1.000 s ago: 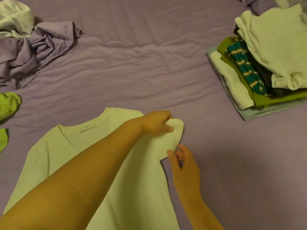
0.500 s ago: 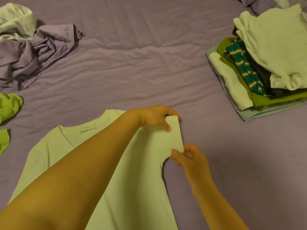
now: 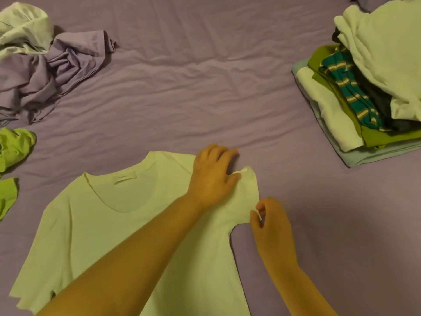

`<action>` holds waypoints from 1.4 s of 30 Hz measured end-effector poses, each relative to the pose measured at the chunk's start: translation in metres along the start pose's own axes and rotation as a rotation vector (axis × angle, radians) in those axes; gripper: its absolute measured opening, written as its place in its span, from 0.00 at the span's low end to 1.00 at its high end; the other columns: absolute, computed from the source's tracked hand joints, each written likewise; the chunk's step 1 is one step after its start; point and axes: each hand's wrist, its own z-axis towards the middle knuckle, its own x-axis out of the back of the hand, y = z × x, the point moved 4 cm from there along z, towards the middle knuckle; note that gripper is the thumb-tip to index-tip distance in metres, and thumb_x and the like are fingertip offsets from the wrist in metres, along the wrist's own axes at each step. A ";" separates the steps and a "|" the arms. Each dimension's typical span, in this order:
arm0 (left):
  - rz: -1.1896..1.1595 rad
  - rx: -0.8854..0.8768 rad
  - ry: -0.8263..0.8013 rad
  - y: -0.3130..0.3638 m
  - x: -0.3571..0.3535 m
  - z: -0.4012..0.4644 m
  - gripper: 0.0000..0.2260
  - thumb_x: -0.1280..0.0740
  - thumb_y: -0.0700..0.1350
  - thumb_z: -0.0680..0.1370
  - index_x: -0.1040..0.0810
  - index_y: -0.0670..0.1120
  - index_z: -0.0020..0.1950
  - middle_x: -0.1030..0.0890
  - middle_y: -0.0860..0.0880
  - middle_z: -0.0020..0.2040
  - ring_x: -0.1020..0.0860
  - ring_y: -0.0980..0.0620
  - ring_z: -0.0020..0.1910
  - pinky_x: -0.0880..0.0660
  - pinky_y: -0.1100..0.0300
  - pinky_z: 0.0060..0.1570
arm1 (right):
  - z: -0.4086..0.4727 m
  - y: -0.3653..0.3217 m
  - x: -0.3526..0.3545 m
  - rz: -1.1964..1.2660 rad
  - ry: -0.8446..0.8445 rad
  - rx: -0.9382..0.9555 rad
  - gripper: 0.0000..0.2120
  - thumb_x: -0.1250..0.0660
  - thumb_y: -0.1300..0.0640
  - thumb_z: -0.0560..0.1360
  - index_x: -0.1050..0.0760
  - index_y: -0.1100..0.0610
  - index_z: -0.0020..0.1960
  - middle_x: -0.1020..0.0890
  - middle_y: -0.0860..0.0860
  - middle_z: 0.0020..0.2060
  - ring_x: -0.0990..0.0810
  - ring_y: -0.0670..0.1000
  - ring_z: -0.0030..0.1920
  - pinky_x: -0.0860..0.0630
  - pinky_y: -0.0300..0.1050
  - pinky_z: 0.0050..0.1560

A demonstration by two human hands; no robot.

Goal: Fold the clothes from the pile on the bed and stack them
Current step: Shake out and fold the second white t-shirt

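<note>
Several folded on stack [image 3: 355,110] far right, pale tee [image 3: 127,224] spread mid-fold, left hand [image 3: 214,176] flat pressing, right hand [image 3: 271,222] pinching sleeve [image 3: 247,192], pile [image 3: 45,65] left unfolded.

Both forearms bare, no sleeves in view; hands [image 3: 214,176] ungloved, ringless.

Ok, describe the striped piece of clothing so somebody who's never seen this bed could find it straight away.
Start at the folded stack on the right side of the purple bed. The striped garment sits midway up it, under a pale top. It is the only patterned piece: teal with cream stripes.
</note>
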 end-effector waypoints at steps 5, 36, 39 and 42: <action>0.151 0.023 0.323 -0.025 -0.023 -0.074 0.23 0.31 0.34 0.73 0.27 0.42 0.68 0.30 0.36 0.69 0.34 0.35 0.70 0.41 0.36 0.69 | 0.000 -0.026 -0.003 -0.345 0.159 0.364 0.16 0.25 0.69 0.62 0.20 0.59 0.48 0.19 0.57 0.52 0.20 0.61 0.50 0.24 0.55 0.49; 0.124 0.703 0.008 -0.247 0.064 -0.276 0.25 0.45 0.56 0.81 0.42 0.48 0.77 0.42 0.43 0.77 0.44 0.42 0.75 0.44 0.45 0.72 | -0.072 -0.169 -0.163 -0.834 -0.505 0.750 0.31 0.56 0.40 0.79 0.30 0.58 0.69 0.31 0.61 0.69 0.34 0.66 0.69 0.36 0.69 0.65; -0.015 0.790 0.124 -0.266 0.066 -0.283 0.26 0.46 0.56 0.81 0.45 0.48 0.77 0.42 0.45 0.76 0.42 0.45 0.74 0.41 0.51 0.69 | -0.087 -0.207 -0.202 -0.847 -0.566 0.889 0.31 0.59 0.39 0.79 0.34 0.54 0.72 0.32 0.59 0.71 0.36 0.64 0.71 0.36 0.69 0.66; -0.099 0.854 0.222 -0.278 0.074 -0.285 0.24 0.40 0.53 0.80 0.39 0.48 0.74 0.32 0.48 0.69 0.33 0.47 0.65 0.32 0.53 0.60 | -0.084 -0.224 -0.234 -0.927 -0.591 1.001 0.32 0.64 0.37 0.78 0.45 0.51 0.76 0.41 0.56 0.75 0.45 0.61 0.75 0.47 0.66 0.71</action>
